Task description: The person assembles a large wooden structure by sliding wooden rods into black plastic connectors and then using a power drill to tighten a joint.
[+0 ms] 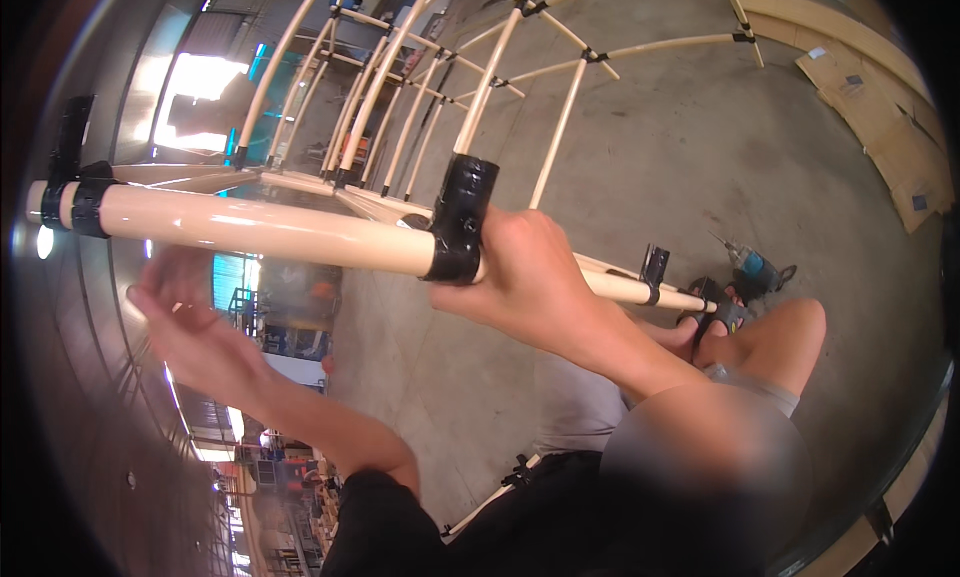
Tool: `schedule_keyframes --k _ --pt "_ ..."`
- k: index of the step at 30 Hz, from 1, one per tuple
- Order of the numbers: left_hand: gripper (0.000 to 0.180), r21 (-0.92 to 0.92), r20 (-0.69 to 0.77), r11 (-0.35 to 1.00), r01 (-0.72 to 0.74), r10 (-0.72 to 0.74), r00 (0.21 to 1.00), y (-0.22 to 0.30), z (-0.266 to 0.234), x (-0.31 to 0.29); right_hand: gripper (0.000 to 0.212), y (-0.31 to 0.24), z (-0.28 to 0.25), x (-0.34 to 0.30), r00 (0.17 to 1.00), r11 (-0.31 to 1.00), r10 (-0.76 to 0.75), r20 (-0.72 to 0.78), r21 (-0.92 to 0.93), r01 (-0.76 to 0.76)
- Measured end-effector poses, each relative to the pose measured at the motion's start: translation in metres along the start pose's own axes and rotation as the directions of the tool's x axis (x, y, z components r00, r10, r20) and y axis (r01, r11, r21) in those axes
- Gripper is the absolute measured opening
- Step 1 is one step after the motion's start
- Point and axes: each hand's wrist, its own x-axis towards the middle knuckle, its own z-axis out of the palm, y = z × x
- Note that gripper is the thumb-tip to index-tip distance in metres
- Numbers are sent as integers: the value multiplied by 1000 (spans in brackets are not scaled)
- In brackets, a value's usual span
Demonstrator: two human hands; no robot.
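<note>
A beige pipe [270, 227], its long axis set left to right, is gripped by the right hand [530, 267] just right of a black joint [464, 217], while the left hand [205, 337], loosely spread, apparently unladen, is held near its left stretch.

Upper body: black top [540, 522] with short sleeve [375, 517] ending near the left elbow (the right shoulder area is blurred). Lower body: pale grey shorts [580, 412]. Footwear: dark, open-toed sandals [735, 318]. Left hand [200, 332] and right hand [528, 272]: bare.
</note>
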Motion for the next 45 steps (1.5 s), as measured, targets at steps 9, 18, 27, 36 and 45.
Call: schedule_keyframes --k 9,18,27,36,45 --pt "23 -643 291 691 330 -178 940 26 98 -52 32 -6 2 3 995 1000 -16 -103 24 19" --pt "33 -728 585 414 547 -42 810 5 81 -31 27 5 2 6 990 977 -138 -9 160 138" --pt "34 -699 696 288 655 61 716 -6 78 -22 30 0 -33 16 927 967 -129 352 252 38" --pt "32 -624 268 714 319 -188 945 15 101 -44 30 3 -15 9 978 985 -100 182 159 71" --pt "21 -928 278 327 178 291 915 -30 114 -51 33 2 -11 9 976 995 -81 202 69 69"
